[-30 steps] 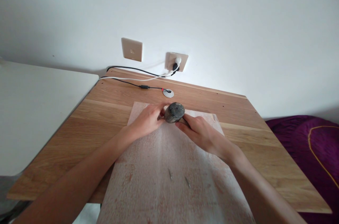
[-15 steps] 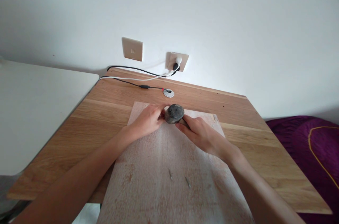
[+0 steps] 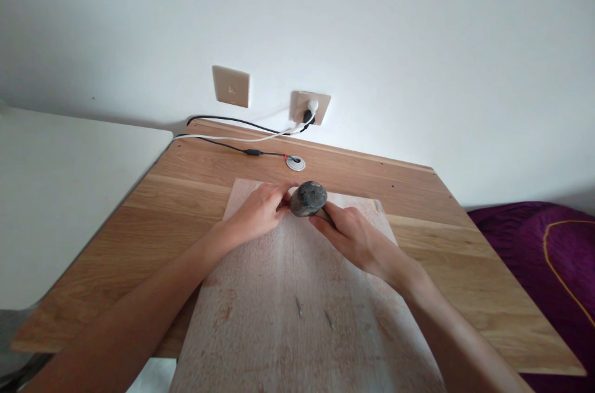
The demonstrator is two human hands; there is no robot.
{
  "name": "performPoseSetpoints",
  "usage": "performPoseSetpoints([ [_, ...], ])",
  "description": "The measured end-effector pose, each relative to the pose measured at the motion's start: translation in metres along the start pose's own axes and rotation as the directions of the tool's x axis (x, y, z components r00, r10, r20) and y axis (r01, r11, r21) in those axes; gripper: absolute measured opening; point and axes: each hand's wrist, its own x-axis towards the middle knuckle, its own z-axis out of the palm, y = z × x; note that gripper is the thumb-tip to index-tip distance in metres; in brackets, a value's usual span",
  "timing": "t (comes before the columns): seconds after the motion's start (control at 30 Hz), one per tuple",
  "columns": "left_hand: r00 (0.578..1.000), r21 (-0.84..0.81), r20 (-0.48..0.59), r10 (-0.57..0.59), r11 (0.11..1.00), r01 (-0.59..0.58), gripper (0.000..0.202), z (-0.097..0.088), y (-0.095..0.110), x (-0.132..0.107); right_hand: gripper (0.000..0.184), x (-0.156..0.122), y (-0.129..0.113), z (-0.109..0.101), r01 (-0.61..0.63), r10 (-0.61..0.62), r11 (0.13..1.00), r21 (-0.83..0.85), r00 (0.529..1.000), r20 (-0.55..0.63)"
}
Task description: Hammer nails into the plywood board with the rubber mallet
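Note:
My right hand (image 3: 356, 235) is closed round the handle of a hammer (image 3: 310, 198) with a worn, dark grey, rounded head. The head is close beside the fingertips of my left hand (image 3: 260, 210). Those fingers are pinched together low over the far part of a whitish wooden board (image 3: 260, 294); what they hold, if anything, is hidden behind the hammer head. Two thin grey nails, a left nail (image 3: 299, 306) and a right nail (image 3: 330, 319), lie on the board nearer to me.
The board lies on a wooden table (image 3: 432, 269). Behind it are a round cable grommet (image 3: 295, 163), a black cable (image 3: 223, 143), a white cable (image 3: 232, 138) and a wall socket (image 3: 302, 108). A white surface (image 3: 79, 194) adjoins at left; purple fabric (image 3: 520, 238) is at right.
The hammer head has shifted slightly to the right and tilted a little. My left hand stays in nearly the same place, and the nails on the board have not moved.

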Motion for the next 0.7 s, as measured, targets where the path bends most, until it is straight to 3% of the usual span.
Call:
performPoseSetpoints([
  [0.2, 1.000, -0.003, -0.026, 0.013, 1.000, -0.014, 0.064, 0.002, -0.001, -0.002, 0.023, -0.006, -0.008, 0.001, -0.060, 0.059, 0.997, 0.044, 0.998, 0.026],
  [0.53, 1.000, -0.031, -0.012, 0.022, 0.999, -0.022, 0.062, -0.001, 0.000, -0.005, 0.026, -0.051, 0.003, 0.012, -0.068, 0.045, 0.981, 0.181, 0.991, 0.128],
  [0.7, 0.990, -0.030, -0.122, 0.072, 0.997, -0.077, 0.054, -0.005, 0.008, -0.003, 0.021, -0.056, 0.006, 0.018, -0.070, 0.047, 0.974, 0.217, 0.993, 0.111],
])
